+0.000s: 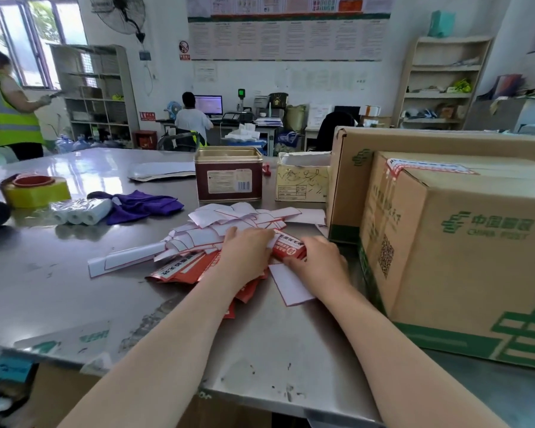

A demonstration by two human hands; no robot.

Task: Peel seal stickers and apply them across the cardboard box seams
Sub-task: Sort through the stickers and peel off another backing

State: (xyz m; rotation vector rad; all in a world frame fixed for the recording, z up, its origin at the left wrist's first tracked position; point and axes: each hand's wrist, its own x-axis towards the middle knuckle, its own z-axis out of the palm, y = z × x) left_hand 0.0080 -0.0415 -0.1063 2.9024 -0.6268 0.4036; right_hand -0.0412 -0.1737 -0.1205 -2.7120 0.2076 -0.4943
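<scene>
A red seal sticker (pixel 288 249) lies on a heap of red stickers (pixel 183 268) and white backing papers (pixel 229 222) in the middle of the steel table (pixel 74 279). My left hand (pixel 244 254) rests on the heap and holds the sticker's left end. My right hand (pixel 317 262) pinches its right end. To the right stands a brown cardboard box (pixel 464 242) with green print; a red-and-white sticker (pixel 426 166) lies across its top seam. A second, larger box (pixel 349 180) stands behind it.
A red tin (pixel 228 177) and a small yellowish carton (pixel 301 182) stand behind the heap. At the left lie a purple cloth (pixel 142 205), white rolls (pixel 81 210) and yellow tape (pixel 36 189). Two people are across the room.
</scene>
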